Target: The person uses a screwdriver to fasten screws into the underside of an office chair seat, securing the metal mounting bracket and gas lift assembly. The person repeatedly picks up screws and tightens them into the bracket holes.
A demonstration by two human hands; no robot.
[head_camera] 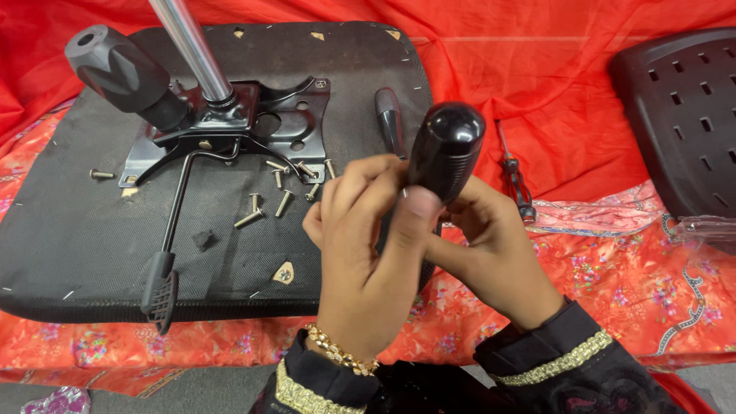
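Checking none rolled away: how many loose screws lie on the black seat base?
9: one silvery metal screw alone left of the black metal plate, eight scattered below it. The left hand and right hand, holding a black ribbed handle, may hide more.

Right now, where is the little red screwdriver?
In the head view, the red screwdriver lies on the red cloth, right of the black handle the hands hold, beside the seat base.

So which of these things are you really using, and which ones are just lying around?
In use:
- black screwdriver handle, held by both the left hand and the right hand
- upturned chair seat with its metal plate
- loose screws on the seat

Lying about:
- thin screwdriver on the red cloth
- black slotted panel
- spare tool handle
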